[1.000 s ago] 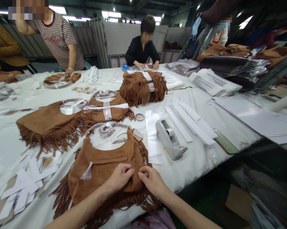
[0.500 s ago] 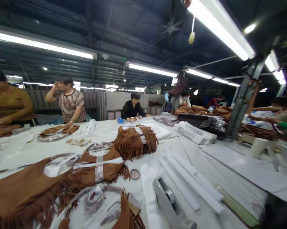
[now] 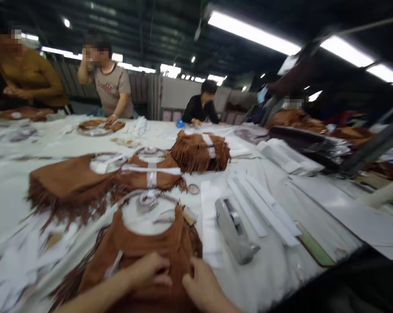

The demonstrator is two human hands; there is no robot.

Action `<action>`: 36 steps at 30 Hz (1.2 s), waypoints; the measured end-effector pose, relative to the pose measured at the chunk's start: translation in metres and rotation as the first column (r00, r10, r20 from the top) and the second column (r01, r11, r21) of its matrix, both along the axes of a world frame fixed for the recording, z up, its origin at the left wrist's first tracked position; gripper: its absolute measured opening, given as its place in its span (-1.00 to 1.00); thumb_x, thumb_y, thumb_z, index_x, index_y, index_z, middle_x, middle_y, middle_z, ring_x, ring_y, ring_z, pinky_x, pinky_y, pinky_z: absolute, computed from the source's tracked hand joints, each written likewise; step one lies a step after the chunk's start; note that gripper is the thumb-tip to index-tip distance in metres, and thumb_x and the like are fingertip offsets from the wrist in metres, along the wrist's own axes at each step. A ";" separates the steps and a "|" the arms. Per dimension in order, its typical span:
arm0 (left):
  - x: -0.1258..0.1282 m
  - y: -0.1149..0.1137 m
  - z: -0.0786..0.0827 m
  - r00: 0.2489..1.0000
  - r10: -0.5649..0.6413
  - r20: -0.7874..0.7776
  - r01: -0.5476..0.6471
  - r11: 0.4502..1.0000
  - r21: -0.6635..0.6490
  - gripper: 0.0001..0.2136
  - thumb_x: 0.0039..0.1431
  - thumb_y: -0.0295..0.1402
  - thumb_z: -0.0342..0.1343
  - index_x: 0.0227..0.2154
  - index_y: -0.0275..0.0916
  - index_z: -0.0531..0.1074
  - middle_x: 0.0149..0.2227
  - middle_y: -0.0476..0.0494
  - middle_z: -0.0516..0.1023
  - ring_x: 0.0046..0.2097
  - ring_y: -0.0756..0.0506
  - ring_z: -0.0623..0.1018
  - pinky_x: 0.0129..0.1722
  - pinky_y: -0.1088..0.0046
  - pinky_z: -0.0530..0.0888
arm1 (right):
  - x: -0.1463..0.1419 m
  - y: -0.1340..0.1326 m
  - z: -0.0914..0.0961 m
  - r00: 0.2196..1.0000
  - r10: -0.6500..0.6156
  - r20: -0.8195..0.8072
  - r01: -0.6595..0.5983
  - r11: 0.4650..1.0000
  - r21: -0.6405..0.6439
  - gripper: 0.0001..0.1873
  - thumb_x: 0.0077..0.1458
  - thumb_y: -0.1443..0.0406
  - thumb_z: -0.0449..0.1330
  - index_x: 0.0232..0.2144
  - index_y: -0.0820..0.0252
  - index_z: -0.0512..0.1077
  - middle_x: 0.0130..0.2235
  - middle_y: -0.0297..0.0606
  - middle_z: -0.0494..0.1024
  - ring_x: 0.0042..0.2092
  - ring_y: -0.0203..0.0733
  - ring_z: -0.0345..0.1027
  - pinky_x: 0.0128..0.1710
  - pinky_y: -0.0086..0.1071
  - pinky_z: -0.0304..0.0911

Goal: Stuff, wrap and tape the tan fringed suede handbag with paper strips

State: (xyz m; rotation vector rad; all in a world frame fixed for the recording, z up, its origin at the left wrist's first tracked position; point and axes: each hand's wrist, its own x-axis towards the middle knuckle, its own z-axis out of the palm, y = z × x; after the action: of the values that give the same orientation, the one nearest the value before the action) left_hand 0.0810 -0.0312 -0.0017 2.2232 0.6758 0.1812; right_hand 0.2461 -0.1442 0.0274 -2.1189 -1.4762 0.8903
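Note:
A brown fringed suede bag [image 3: 140,243] lies in front of me, its curved handle opening facing away. My left hand [image 3: 152,269] rests on the bag's front with curled fingers that seem to pinch the suede. At the bag's right side, my right hand [image 3: 201,278] is closed on it, thumb on top. Motion blur softens both hands. A wrapped handle ring [image 3: 147,198] shows in the bag's opening. Just right of the bag is a grey tape dispenser [image 3: 233,230], beside a white strip [image 3: 211,217].
Another fringed bag [image 3: 68,178] and a taped fringed bundle [image 3: 199,152] lie farther back. White paper strips [image 3: 261,208] and a green-faced flat object [image 3: 314,243] are at right. Paper scraps [image 3: 20,265] lie at left. Several people work across the table, one in a striped shirt [image 3: 113,89].
The view has tipped down and rightward, so the table's things sit higher in the picture. Both my hands have come into view, holding the near bag.

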 end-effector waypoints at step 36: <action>-0.026 -0.023 -0.042 0.928 -0.239 -0.285 0.329 0.884 0.332 -0.80 0.24 -0.19 -0.07 -0.23 -0.19 0.35 -0.30 -0.16 0.53 -0.30 -0.21 0.55 -0.49 0.35 0.44 | -0.045 -0.024 -0.026 0.611 0.556 0.563 -0.789 0.484 0.378 -0.79 0.17 0.39 0.03 -0.16 0.21 0.39 -0.23 -0.13 0.48 -0.16 -0.11 0.34 -0.12 -0.23 0.31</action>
State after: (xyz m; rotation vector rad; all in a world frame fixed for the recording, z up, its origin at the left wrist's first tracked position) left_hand 0.0548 -0.0546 -0.0433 2.7158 0.4508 -0.1196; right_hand 0.2009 -0.1685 0.0011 -1.1927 -2.5014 0.1209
